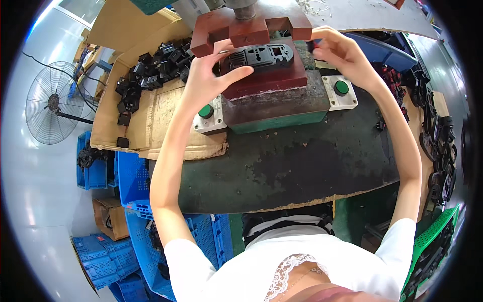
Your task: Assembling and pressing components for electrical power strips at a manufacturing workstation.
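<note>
A long black plastic casing [261, 56] with several cut-outs lies on the dark red block [261, 86] of a press. My left hand [210, 73] is around the casing's left end, thumb along its near edge; some of its fingers are hidden behind the upper block. Above the casing hangs the notched red upper block [250, 31], apart from it. To the right of the press my right hand [342, 54] has its fingers curled toward the thumb. Something small and dark shows at its fingertips, too little of it to name.
Green push buttons flank the press: a left button [206, 111] and a right button [341, 88]. A cardboard box [108, 118] of black parts stands at left, above blue crates [136, 181]. At right are a blue bin [387, 53] and a green basket [425, 241]. A fan [53, 102] stands far left.
</note>
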{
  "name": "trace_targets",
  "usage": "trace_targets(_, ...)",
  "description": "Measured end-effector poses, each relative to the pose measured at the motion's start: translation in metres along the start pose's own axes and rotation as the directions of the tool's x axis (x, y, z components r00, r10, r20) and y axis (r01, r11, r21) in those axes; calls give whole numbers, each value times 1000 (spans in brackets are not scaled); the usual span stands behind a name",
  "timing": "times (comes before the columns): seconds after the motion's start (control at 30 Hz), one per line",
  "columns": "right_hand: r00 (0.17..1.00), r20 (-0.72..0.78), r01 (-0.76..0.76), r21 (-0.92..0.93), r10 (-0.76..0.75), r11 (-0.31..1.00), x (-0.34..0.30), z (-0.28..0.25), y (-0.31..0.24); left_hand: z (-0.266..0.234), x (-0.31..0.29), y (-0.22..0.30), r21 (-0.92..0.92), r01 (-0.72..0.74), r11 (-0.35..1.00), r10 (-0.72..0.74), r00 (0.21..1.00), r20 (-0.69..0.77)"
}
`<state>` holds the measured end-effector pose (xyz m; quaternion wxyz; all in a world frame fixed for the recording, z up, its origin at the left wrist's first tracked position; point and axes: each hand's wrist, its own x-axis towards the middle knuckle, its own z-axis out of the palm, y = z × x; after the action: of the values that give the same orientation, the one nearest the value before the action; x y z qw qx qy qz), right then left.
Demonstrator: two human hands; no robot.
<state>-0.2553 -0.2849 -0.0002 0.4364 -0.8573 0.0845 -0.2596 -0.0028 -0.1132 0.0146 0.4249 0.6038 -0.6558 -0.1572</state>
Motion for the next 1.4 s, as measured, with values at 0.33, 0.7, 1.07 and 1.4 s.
trace_targets(0.33,991,-8,133,-137,-135,982,32,27,-18,-25,-87,-18,247,-114,962,153,978,-142)
trace_targets(0.7,989,23,144,-435,-148,889,38,29,-27,-22,-104,-30,312,-189,931,240,961,-133)
trace_targets(1.07,982,-165,-39,286,90,957,-2,-1,-24,-13,-105,-25,348,-144,926,217,959,-180)
trace_targets(1.4,879,128,-198,974,-458,-107,-54,52,-54,-10,-107,-19,369,-73,926,164,962,-220)
